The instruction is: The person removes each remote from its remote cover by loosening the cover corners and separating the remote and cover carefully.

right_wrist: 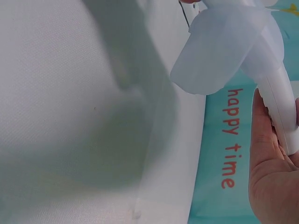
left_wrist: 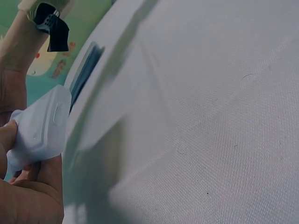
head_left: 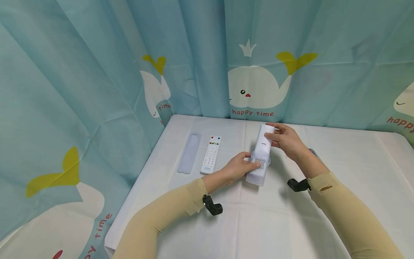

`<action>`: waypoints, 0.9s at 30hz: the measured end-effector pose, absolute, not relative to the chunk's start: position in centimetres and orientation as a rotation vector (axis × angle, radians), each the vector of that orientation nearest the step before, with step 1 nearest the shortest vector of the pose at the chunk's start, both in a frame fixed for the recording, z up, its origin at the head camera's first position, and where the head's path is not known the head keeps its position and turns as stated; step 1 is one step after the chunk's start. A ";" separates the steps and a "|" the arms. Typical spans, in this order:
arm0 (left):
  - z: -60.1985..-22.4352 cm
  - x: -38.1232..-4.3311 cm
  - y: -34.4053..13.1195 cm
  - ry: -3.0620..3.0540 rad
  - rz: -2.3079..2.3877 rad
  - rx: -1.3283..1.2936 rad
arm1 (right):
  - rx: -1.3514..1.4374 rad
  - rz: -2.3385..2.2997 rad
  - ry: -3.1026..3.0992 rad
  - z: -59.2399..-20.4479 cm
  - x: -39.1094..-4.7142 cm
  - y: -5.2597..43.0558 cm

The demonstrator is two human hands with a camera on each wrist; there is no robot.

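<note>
A white remote control (head_left: 264, 138), its back face up, is held above the table between both hands. A translucent silicone sleeve (head_left: 258, 176) covers its lower end, and a loose flap of the sleeve (right_wrist: 215, 51) folds outward in the right wrist view. My left hand (head_left: 237, 167) grips the sleeved end, thumb on top. The closed end of the sleeve (left_wrist: 44, 123) faces the left wrist camera. With thumb and fingers, my right hand (head_left: 286, 140) holds the bare upper end of the remote.
Left of the hands, a second white remote (head_left: 211, 154) lies buttons up on the white table (head_left: 213, 230). Beside it lies a flat translucent sleeve (head_left: 189, 153). A dark-edged device (head_left: 313, 153) is partly hidden behind the right forearm. A blue whale-print curtain (head_left: 200, 72) borders the table.
</note>
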State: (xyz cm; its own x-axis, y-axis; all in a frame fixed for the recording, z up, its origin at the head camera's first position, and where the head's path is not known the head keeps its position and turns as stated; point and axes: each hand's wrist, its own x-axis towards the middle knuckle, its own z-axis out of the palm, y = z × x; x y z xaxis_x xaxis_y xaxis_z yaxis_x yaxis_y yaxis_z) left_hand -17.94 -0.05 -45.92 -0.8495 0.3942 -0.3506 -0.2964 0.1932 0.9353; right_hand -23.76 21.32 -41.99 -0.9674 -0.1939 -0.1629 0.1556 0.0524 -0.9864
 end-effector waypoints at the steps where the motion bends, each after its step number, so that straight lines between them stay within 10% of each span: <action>1: -45.9 -17.9 -0.1 1.944 1.707 0.096 | -0.040 -2.007 2.076 -42.0 -23.8 21.3; 27: -45.6 -17.5 0.0 1.932 1.758 0.081 | 0.031 -2.105 1.815 -42.0 -23.5 21.9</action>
State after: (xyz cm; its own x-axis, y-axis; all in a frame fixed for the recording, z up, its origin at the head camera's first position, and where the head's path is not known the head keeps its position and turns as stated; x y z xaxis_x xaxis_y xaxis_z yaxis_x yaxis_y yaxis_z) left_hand -17.51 -0.02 -45.63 -0.8619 0.3820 -0.3334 -0.2962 0.1545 0.9426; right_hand -23.52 21.89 -42.01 -0.9350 -0.2543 -0.2472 0.2820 -0.1104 -0.9530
